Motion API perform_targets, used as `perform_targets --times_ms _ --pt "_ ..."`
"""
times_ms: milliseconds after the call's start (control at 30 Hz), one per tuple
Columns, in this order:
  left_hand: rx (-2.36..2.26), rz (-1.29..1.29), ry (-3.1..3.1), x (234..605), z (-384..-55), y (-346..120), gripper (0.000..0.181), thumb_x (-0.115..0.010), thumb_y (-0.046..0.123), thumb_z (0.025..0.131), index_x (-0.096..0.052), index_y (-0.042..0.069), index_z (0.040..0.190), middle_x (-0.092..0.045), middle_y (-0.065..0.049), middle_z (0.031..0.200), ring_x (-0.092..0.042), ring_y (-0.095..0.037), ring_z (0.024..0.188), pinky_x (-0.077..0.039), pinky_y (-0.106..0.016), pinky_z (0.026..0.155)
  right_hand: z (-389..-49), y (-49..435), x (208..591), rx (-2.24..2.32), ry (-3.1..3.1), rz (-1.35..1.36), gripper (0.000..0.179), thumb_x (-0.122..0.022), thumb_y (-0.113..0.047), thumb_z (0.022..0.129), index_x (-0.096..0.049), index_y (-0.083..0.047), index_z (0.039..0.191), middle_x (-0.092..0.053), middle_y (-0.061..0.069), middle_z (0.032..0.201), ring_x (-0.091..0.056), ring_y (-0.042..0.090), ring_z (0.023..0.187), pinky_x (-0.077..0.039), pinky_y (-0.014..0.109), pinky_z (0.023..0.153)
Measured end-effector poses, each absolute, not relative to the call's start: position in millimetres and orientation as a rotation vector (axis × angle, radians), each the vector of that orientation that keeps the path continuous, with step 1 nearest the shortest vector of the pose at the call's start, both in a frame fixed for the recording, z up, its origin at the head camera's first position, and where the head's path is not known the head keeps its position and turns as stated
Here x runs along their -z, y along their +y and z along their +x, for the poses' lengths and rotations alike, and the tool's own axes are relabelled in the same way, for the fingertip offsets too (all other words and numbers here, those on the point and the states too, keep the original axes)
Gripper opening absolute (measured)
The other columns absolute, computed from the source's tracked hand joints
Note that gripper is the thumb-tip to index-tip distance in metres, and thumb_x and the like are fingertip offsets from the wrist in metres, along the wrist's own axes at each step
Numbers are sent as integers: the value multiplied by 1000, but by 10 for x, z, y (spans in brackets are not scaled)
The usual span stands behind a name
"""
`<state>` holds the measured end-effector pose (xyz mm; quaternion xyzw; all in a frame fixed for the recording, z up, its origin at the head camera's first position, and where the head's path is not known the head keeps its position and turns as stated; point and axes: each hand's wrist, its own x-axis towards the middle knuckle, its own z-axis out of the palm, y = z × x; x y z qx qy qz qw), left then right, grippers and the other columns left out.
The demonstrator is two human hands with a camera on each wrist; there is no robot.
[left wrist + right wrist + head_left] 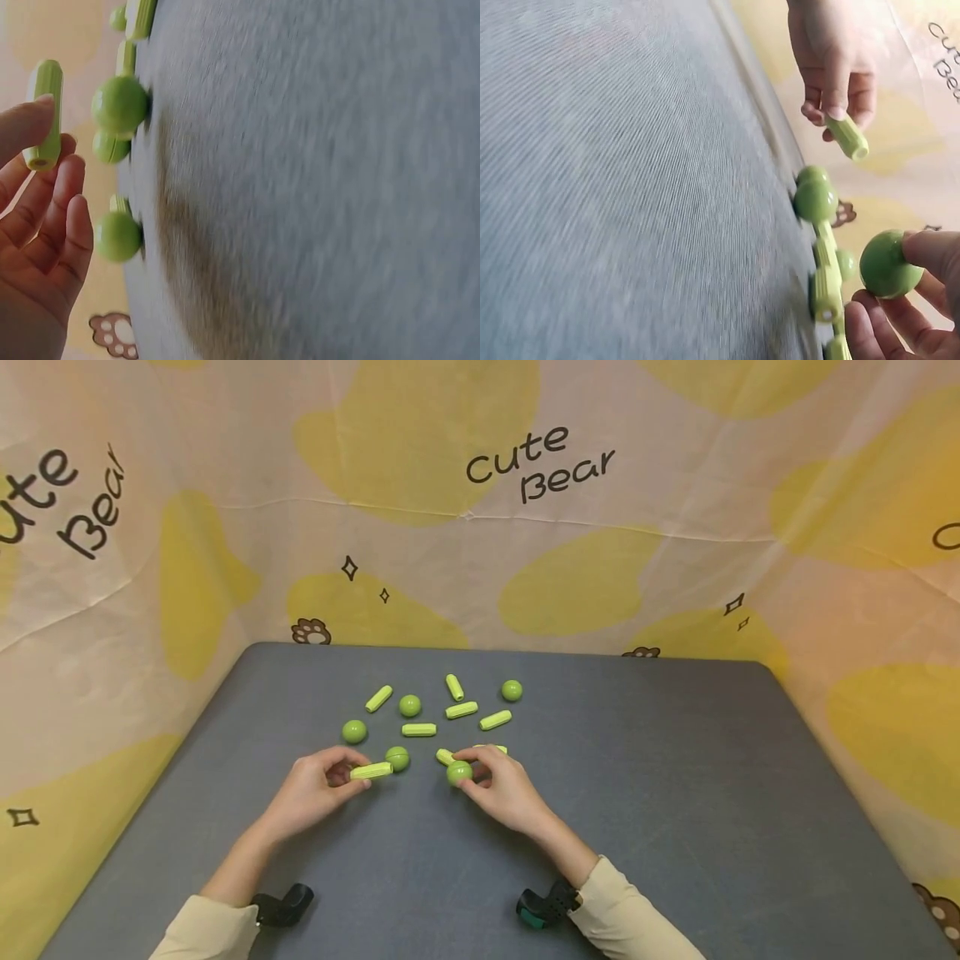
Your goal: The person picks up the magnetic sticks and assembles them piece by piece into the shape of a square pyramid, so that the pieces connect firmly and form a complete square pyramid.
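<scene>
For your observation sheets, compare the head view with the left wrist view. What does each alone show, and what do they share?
Only the head view: the right hand, cream fabric sleeves and the dark "Cute Bear" lettering on the yellow-patched fabric backdrop.
Only the left wrist view: the palm side of the left hand, and the dark spot on one end of the light-green ribbed stick it pinches.
Both: that hand pinching that stick, glossy green balls, the grey table and a brown paw print.

Ridged rod (371, 771) in left hand (311, 787), green ball (459, 772) in right hand (507, 787)
</scene>
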<state>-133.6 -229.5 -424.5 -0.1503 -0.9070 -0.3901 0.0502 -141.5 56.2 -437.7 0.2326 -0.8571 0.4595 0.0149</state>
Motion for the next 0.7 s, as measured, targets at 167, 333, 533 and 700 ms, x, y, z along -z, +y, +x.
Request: perform_targets --times_ms 167,333,533,700 --pt "1199 -514 -2736 4249 -1333 -2141 20 -76 5 72 -67 14 88 -59 4 72 -52 -4 60 -46 -21 54 -1391 705 4352 -1491 -2662 650 33 -69 -10 82 -61 -10 114 -58 3 107 -64 14 88 -51 19 70" --pt "1180 -560 -2729 4253 -1328 -1967 20 -76 8 73 -66 15 88 -57 7 69 -50 -3 58 -44 -20 53 -1390 835 4346 -1511 -2681 587 32 -68 -9 82 -61 -12 114 -59 2 108 -64 16 89 -51 19 69" --pt "1185 -632 -2694 4287 -1316 -1747 21 -77 8 71 -67 17 87 -54 10 67 -47 -2 57 -42 -20 51 -1399 975 4370 -1489 -2709 507 32 -68 -9 82 -61 -14 113 -61 3 109 -64 15 89 -52 20 69" --pt "1202 -702 -2708 4327 -1313 -1547 18 -76 11 73 -66 18 87 -53 10 68 -48 -2 58 -42 -19 52 -1379 1076 4388 -1501 -2717 438 33 -69 -9 81 -61 -15 112 -64 4 108 -65 15 88 -52 21 68"
